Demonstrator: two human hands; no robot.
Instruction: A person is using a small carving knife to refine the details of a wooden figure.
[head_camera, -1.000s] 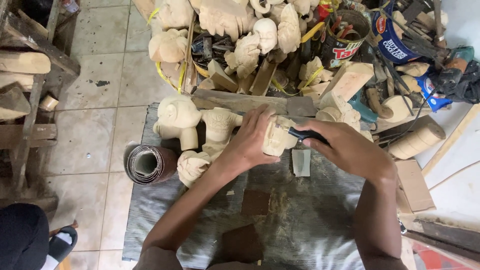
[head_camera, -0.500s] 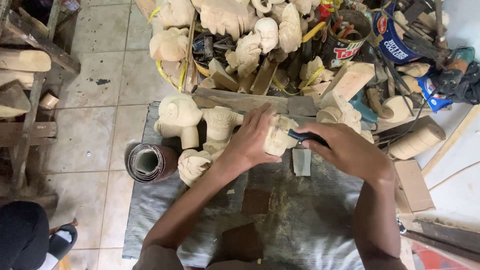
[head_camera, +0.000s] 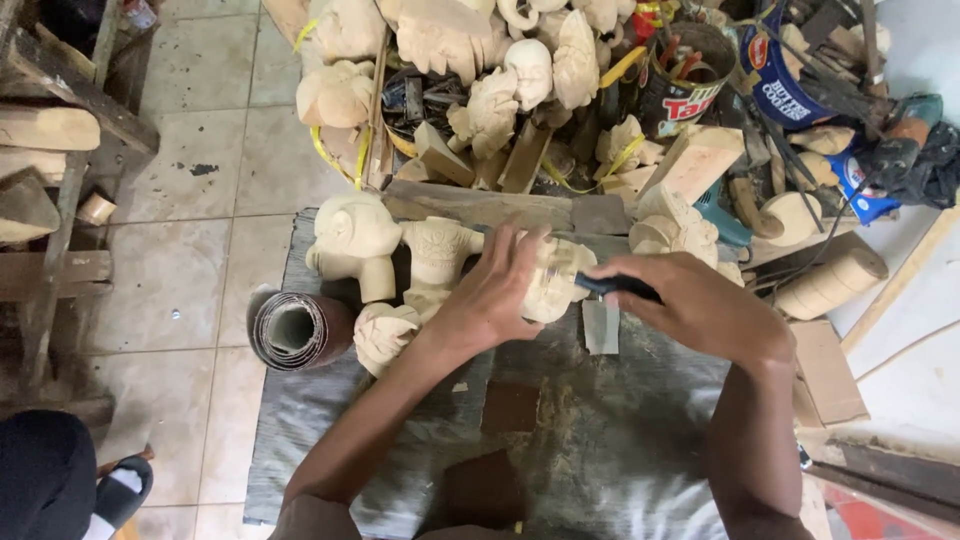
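Note:
My left hand (head_camera: 495, 292) grips a pale carved wooden figure (head_camera: 558, 280) and steadies it on a grey cloth (head_camera: 620, 440). My right hand (head_camera: 700, 305) is closed around a dark-handled tool (head_camera: 612, 286) whose tip meets the carving. A flat metal blade (head_camera: 601, 327) lies on the cloth just below the carving. Other unfinished pale carvings stand to the left: a round-headed one (head_camera: 352, 243), a patterned one (head_camera: 438, 255) and a small one (head_camera: 385, 335) by my left forearm.
A roll of sandpaper (head_camera: 296, 330) lies at the cloth's left edge. A heap of carvings (head_camera: 480, 60), wood offcuts, tins (head_camera: 685, 75) and tools fills the far side. Wooden planks (head_camera: 50, 130) stand at left, and cardboard (head_camera: 828, 370) at right. A sandalled foot (head_camera: 120, 485) shows bottom left.

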